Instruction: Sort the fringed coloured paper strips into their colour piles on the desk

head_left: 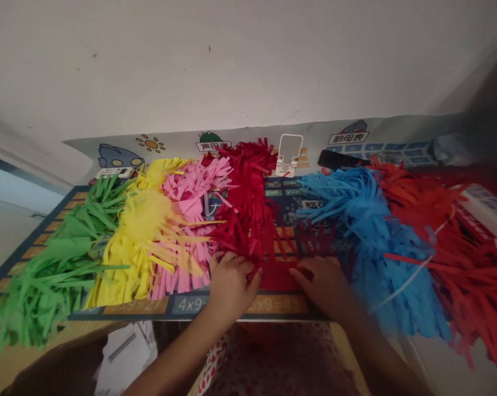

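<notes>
A dark red strip of fringed paper (276, 275) lies across the table's front part. Its left end is pinched in my left hand (233, 281), with thumb and fingers closed on it. At the opposite end, my right hand (321, 285) grips the same strip, its fingers partly hidden. More dark red fringed paper (245, 192) stretches behind, towards the wall. Pink fringed paper (189, 209) is nearest to my left hand, with yellow (138, 223) and green fringed paper (62, 261) farther left. Blue fringed paper (366, 206) and orange-red fringed paper (475, 269) lie to the right.
A printed mat (190, 306) with sums covers the table. At the back stand a white phone stand (289, 151) and a dark flat object (342, 159). A small white device (115, 172) sits back left. White papers (126, 360) lie below the table edge.
</notes>
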Available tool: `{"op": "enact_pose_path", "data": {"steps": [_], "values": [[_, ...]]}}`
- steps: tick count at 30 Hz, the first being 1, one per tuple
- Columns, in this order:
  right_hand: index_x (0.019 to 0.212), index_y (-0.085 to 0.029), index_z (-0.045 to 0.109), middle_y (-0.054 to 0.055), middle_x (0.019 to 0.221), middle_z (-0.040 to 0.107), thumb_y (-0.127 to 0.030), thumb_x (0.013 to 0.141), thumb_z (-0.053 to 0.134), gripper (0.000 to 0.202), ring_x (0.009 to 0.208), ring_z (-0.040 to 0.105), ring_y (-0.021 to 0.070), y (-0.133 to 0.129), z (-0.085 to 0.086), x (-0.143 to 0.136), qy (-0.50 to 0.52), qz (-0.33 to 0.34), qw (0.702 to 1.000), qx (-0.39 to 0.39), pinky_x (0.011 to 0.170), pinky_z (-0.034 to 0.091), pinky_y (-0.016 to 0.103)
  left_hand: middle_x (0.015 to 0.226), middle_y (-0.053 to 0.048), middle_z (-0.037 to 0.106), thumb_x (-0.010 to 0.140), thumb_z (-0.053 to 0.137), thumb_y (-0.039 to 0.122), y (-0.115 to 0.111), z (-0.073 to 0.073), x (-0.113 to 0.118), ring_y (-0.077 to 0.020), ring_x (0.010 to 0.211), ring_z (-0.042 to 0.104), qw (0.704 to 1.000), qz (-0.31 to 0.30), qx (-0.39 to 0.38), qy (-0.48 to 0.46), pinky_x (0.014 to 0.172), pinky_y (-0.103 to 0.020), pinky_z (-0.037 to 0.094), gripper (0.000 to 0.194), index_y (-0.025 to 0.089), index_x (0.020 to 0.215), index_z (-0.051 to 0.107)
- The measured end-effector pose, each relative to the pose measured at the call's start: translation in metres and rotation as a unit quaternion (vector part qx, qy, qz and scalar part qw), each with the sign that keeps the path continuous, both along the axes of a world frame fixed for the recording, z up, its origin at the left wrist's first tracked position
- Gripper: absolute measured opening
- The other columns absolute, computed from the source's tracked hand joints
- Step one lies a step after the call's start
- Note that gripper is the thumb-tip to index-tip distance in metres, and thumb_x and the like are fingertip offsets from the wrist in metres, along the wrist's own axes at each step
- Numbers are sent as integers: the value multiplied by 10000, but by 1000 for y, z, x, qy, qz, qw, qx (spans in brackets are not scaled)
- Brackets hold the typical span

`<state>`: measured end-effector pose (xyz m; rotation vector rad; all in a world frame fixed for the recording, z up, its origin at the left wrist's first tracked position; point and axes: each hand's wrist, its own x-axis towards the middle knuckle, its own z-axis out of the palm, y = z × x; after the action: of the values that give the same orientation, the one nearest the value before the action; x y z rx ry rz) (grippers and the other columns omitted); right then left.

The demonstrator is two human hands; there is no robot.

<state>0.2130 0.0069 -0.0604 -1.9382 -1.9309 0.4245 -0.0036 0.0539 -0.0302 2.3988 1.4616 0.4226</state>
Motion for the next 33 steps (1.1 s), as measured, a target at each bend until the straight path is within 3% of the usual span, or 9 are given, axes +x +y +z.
{"op": "enact_pose_path", "data": {"steps": [3, 5, 10, 26, 28, 31, 33], "values": [[700, -220, 663, 6, 694, 690, -398, 941, 557, 318, 720, 612, 198, -2, -1, 1, 25, 8, 1000, -2, 770, 299, 356, 746, 13, 709, 898, 575, 273, -2, -2, -1, -198, 838, 618, 997, 6, -21, -74, 979, -464, 282, 168, 228, 799, 704], [683, -216, 652, 10, 686, 687, -403, 962, 521, 361, 728, 607, 202, -3, -1, 1, 20, 10, 1000, 3, 761, 292, 356, 734, 8, 701, 914, 544, 278, -4, -5, 0, -185, 798, 623, 996, 19, -22, -87, 978, -451, 294, 198, 217, 802, 695], [671, -215, 650, 15, 667, 682, -430, 961, 517, 385, 712, 603, 201, -2, -3, 0, 3, 1, 1000, 26, 741, 281, 351, 585, 0, 631, 876, 554, 291, -8, -11, 1, -190, 691, 584, 999, 39, 30, -11, 905, -437, 329, 308, 193, 585, 573], [658, -211, 623, 14, 650, 661, -398, 939, 545, 346, 704, 605, 213, -2, -14, -1, -30, -9, 999, 43, 749, 289, 361, 636, -16, 678, 897, 582, 317, -5, -13, 6, -245, 768, 599, 998, 36, 38, 47, 883, -479, 303, 272, 201, 652, 600], [687, -208, 618, 18, 659, 658, -410, 923, 565, 316, 698, 600, 213, -2, -15, 0, -29, -24, 998, 42, 745, 300, 359, 694, -26, 694, 892, 600, 318, -6, -14, 6, -248, 793, 597, 997, 41, 45, 45, 895, -478, 310, 203, 201, 729, 629], [840, -188, 635, 68, 809, 695, -430, 893, 601, 250, 779, 604, 246, -5, -7, 0, -62, -96, 990, 82, 757, 320, 373, 1002, -90, 712, 892, 619, 295, -8, -13, 6, -275, 964, 574, 990, 49, 125, 36, 936, -473, 316, 154, 186, 992, 661], [952, -185, 646, 107, 980, 706, -376, 907, 596, 203, 922, 599, 277, -11, 3, -1, -98, -112, 978, 148, 824, 318, 406, 1143, -92, 672, 913, 595, 238, -7, -13, 6, -269, 1057, 534, 980, -11, 196, 39, 963, -452, 313, 160, 208, 1058, 656]]}}
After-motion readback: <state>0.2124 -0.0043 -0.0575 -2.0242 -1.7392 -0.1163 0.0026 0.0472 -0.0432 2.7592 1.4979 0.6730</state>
